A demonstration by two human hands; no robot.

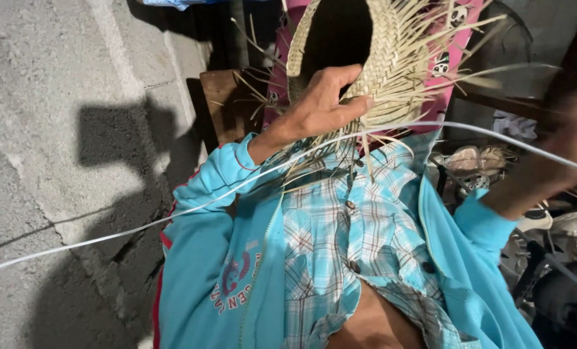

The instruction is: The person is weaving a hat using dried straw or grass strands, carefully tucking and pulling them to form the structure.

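- Half-woven straw basket (pixel 359 58), held up in front of the chest: pale tan plaiting, dark hollow inside, loose strands bristling off the edge. Probably light, springy, easily crushed; best gripped at the tight woven rim.
- Left hand (pixel 317 106), fingers clamped on that woven edge.
- Right hand (pixel 576 139), blurred; fingers impossible to tell.
- 1 thin white strip (pixel 172 216), stretched taut across, likely slick.
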